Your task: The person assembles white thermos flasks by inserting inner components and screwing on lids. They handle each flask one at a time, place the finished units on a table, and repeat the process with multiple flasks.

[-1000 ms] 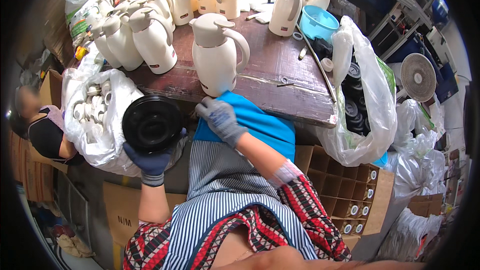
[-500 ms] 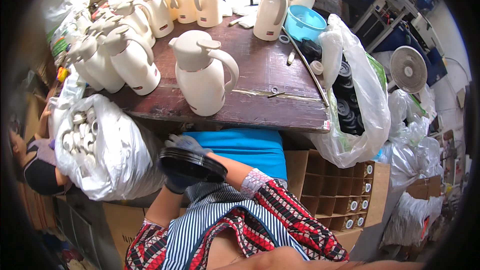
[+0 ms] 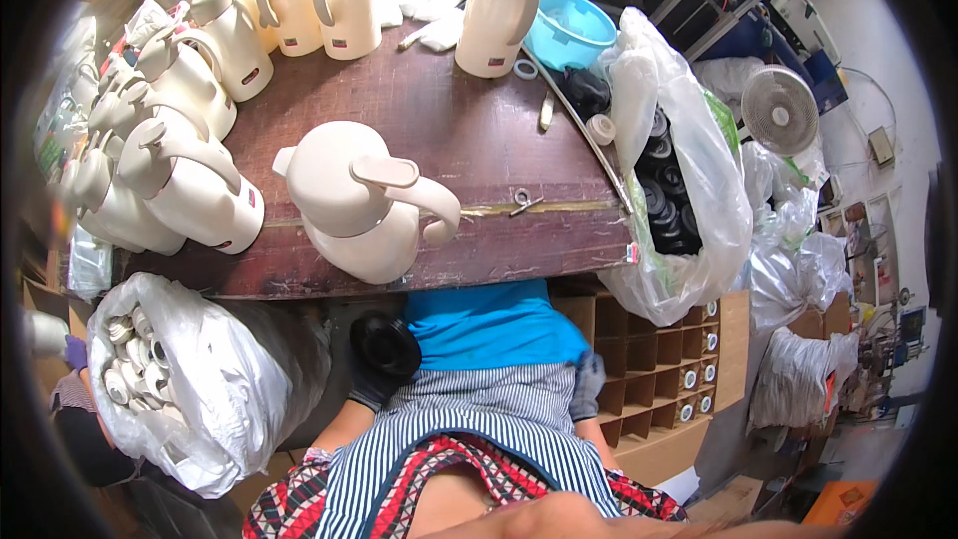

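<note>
My left hand (image 3: 372, 391), in a dark glove, is closed on a round black plastic part (image 3: 384, 344) at the left side of my lap, just below the table's front edge. In a grey glove, my right hand (image 3: 589, 387) lies along the right side of my lap, its fingers stretched forward against the blue cloth (image 3: 489, 324) and striped apron. Nothing shows in it. One cream vacuum jug (image 3: 354, 205) with a beige lid and handle stands upright on the table near the front edge, touched by neither hand.
Several cream jugs (image 3: 190, 180) crowd the left of the dark red table (image 3: 429, 120). A white bag (image 3: 215, 389) of pale parts stands at front left. At right are a clear bag (image 3: 714, 220) of black parts, a blue basin (image 3: 569, 30), a partitioned carton (image 3: 639, 369) and a fan (image 3: 779, 110).
My hands have parted. The right hand has moved away from the black part to the right side of my lap; the left keeps it. The view has tilted and shifted.
</note>
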`<action>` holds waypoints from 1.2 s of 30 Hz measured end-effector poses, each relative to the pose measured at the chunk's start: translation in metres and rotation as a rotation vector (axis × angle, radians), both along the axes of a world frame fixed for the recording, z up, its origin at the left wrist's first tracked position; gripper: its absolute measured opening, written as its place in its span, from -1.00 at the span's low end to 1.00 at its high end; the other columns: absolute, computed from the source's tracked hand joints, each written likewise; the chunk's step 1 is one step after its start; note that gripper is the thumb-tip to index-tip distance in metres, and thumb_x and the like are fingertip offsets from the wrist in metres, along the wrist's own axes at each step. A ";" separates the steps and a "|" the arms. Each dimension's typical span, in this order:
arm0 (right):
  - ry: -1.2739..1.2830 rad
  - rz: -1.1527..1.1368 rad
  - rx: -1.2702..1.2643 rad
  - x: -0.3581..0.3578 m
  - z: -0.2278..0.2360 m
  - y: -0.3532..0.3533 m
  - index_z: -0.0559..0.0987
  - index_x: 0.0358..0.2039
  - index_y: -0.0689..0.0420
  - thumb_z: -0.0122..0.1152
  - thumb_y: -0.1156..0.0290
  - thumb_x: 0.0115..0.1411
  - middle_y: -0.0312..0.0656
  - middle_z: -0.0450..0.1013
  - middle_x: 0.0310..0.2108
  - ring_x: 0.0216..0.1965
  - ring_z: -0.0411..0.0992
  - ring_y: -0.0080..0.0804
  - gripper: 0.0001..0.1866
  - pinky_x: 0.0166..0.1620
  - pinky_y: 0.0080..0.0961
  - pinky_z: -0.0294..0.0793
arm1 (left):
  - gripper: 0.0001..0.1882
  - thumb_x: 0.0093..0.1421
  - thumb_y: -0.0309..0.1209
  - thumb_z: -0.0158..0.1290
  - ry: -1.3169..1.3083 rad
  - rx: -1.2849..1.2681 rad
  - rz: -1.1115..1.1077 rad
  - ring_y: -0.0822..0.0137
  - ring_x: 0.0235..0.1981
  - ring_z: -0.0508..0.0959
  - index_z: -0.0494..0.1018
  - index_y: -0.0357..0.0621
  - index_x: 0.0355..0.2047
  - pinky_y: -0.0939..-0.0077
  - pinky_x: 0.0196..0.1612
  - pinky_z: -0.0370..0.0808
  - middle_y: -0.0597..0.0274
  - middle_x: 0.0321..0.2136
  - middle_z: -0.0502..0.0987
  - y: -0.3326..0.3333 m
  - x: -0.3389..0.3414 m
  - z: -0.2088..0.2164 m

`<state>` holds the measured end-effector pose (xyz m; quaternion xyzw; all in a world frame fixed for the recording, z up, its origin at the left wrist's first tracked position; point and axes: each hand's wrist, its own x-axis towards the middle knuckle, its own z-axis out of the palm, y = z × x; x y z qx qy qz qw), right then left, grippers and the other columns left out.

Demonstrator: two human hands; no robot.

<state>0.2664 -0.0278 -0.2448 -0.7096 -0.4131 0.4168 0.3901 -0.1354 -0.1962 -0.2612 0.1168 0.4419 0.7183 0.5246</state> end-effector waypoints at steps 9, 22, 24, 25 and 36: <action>-1.202 0.673 -0.224 -0.041 0.132 0.041 0.45 0.27 0.13 0.28 -0.15 0.15 0.00 0.39 0.25 0.24 0.33 0.11 -0.20 0.22 0.04 0.35 | -0.44 0.41 0.04 -0.06 -0.029 0.036 0.001 0.12 0.24 0.42 0.36 -0.05 0.24 0.16 0.36 0.36 0.06 0.21 0.44 0.014 -0.018 0.049; -0.585 1.513 1.255 -0.172 0.285 0.062 0.67 0.09 -0.12 0.48 0.17 0.08 -0.04 0.46 0.15 0.09 0.50 -0.10 -0.49 0.13 -0.19 0.57 | -0.19 0.43 0.10 -0.06 -0.387 0.420 -0.427 0.09 0.40 0.29 0.03 -0.07 0.50 0.08 0.46 0.18 0.03 0.40 0.25 0.080 0.064 0.255; -0.678 1.468 1.478 -0.159 0.278 0.073 0.64 0.14 -0.09 0.46 0.19 0.10 -0.01 0.46 0.14 0.08 0.50 -0.03 -0.46 0.10 -0.20 0.60 | -0.24 0.47 0.08 -0.12 -0.305 0.387 -0.434 0.13 0.39 0.30 0.04 -0.07 0.50 0.15 0.44 0.23 0.08 0.40 0.25 0.086 0.074 0.262; -0.764 1.460 1.576 -0.151 0.273 0.078 0.58 0.20 0.00 0.46 0.21 0.10 0.10 0.42 0.15 0.07 0.49 0.02 -0.37 0.05 -0.21 0.61 | -0.24 0.48 0.09 -0.13 -0.242 0.368 -0.438 0.14 0.40 0.29 0.04 -0.07 0.50 0.17 0.44 0.25 0.08 0.40 0.25 0.093 0.080 0.264; 0.781 0.958 0.178 -0.139 0.212 0.119 0.32 0.37 0.25 0.41 0.45 0.13 -0.09 0.38 0.26 0.24 0.40 -0.24 -0.21 0.28 -0.28 0.43 | -0.11 0.25 0.14 0.15 1.680 0.378 -0.295 -0.23 0.50 0.00 0.14 0.04 0.47 -0.19 0.46 0.01 -0.06 0.52 -0.02 0.161 0.072 0.264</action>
